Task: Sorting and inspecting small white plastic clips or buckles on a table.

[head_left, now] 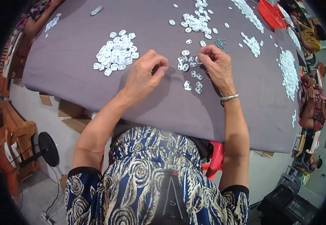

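My left hand (146,72) hovers just right of a heap of white oval plastic pieces (116,53). Its fingers are curled with thumb and forefinger close together; anything between them is too small or hidden to make out. Over the middle of the table, my right hand (218,66) pinches a small white plastic piece (197,60), partly covered by the fingertips. Between my hands lie several loose white pieces (185,67), some showing two dark holes. A small pile of thin grey metal parts (221,44) lies just beyond my right hand.
A grey cloth (163,108) covers the table. More white pieces (196,23) lie farther back, with big heaps (289,73) along the right edge. A red basin (271,14) sits at the far right. Other people work at the table's sides. A black fan (48,149) stands at left.
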